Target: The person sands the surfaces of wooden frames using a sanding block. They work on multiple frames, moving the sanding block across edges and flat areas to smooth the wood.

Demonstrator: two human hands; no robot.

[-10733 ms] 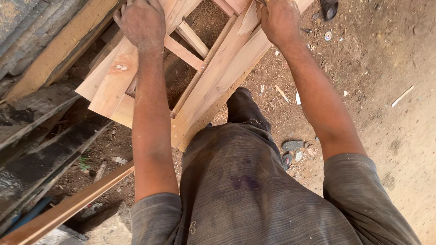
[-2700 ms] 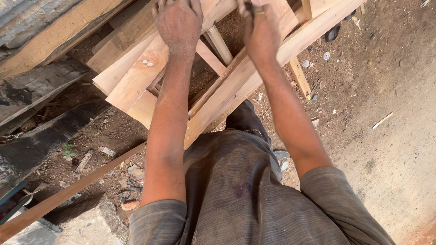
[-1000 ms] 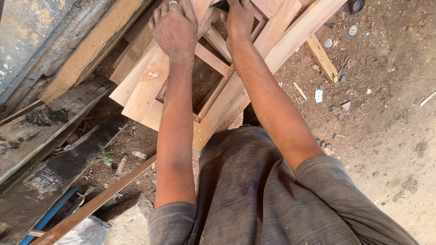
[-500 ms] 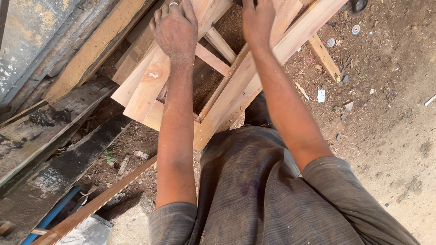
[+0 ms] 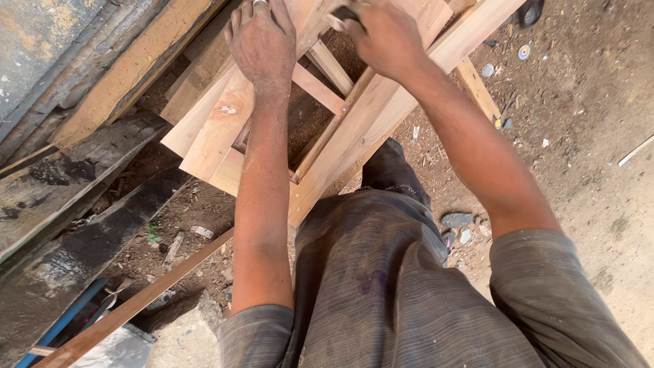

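Long slat (image 5: 136,303) and blue pipe (image 5: 65,324) lie near grey stones (image 5: 458,221)

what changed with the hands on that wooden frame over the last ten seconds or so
The right hand came in from the frame's right edge toward the middle and now closes on a small dark object near the top; what it is cannot be told. The left hand stayed flat on the left boards of the wooden frame, which still leans against the person's legs. The long batten on the ground is unmoved.
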